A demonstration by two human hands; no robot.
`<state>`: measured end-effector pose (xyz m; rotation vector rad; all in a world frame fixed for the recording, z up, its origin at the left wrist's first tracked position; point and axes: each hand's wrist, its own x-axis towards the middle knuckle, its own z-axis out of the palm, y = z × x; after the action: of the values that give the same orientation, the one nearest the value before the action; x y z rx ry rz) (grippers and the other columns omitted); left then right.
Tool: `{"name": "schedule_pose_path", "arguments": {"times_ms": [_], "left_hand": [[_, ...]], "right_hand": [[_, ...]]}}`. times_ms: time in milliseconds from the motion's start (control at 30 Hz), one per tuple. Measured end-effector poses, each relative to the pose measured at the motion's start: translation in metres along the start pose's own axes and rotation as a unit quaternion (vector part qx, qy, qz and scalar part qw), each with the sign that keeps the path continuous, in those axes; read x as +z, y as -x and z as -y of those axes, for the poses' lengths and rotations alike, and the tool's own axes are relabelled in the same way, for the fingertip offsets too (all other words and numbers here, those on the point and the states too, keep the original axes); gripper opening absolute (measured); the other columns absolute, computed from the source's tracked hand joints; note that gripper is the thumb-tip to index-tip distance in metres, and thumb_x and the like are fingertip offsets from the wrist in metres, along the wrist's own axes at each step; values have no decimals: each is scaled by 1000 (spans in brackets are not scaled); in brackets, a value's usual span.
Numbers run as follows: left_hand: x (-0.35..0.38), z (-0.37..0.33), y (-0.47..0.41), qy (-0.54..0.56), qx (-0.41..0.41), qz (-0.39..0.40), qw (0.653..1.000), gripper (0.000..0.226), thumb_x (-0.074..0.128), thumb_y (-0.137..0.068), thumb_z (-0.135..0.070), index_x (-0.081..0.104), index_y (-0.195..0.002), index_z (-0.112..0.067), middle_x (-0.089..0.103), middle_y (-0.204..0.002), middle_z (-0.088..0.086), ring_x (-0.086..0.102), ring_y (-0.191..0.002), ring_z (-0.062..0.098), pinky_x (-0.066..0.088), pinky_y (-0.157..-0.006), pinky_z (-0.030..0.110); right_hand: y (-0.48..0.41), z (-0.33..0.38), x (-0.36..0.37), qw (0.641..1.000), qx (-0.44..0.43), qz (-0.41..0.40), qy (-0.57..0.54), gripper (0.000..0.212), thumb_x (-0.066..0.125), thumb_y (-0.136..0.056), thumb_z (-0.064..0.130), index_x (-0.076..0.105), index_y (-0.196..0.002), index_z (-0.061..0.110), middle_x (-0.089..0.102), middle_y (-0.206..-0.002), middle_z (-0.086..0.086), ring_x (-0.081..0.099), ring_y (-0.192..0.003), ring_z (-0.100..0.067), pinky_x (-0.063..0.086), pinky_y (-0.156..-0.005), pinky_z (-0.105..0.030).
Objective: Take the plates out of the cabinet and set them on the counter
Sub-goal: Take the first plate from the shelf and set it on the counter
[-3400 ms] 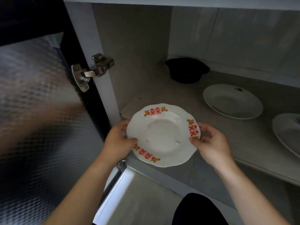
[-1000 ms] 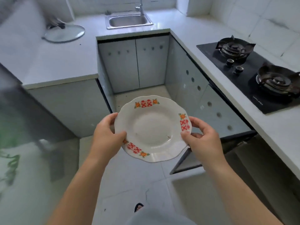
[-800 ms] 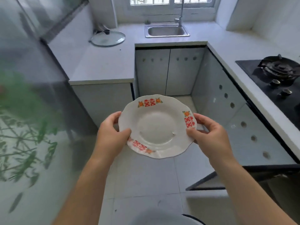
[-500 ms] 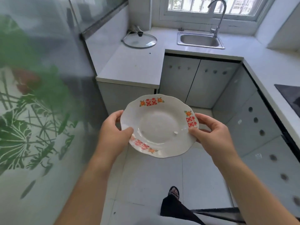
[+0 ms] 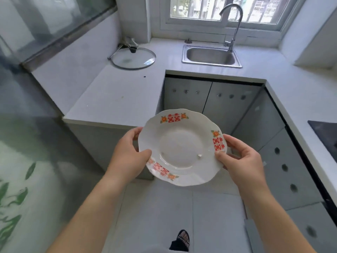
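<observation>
By curled fingers (image 5: 233,141) of left hand (image 5: 127,154) and right hand (image 5: 240,158) the plate (image 5: 182,147) is pinched at its rim, in mid-air. Ahead-left of the fingers lies the bench (image 5: 116,95); the plate is best lowered level there.

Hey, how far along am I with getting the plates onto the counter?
Done: one plate is out. In hand: the left hand and right hand grip its rim, short of the counter. Left: setting it down; the counter shows a glass lid, no plates.
</observation>
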<state>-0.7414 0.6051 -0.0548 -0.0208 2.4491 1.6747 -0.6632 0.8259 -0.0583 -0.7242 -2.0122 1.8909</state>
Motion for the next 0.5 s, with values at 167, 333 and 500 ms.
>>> {"name": "schedule_pose_path", "arguments": {"times_ms": [167,333,500], "left_hand": [[27,-11,-80,-7,-18,15,1000,58,63,-78,-1,47,-125,-30,57,-117,-13,64,-98,17,54,-87,37],[11,-1,-163,-8,-46,-9,999,57,62,-79,0,48,-126,-28,57,-114,-13,65,-89,10,54,-75,28],[-22,3,-266,-24,-41,-18,999,53,63,-80,-1,50,-123,-29,57,-115,-11,64,-89,11,54,-69,28]], "right_hand": [[-85,1,11,1000,16,-5,13,44,66,-77,-1,64,-107,31,70,-99,13,69,-73,-8,58,-69,-28],[-163,4,67,998,35,31,39,43,67,-76,1,64,-107,30,70,-97,16,68,-73,-14,56,-65,-34],[-246,17,144,997,18,52,57,43,68,-76,1,63,-108,29,69,-96,14,67,-69,-2,51,-55,-13]]}}
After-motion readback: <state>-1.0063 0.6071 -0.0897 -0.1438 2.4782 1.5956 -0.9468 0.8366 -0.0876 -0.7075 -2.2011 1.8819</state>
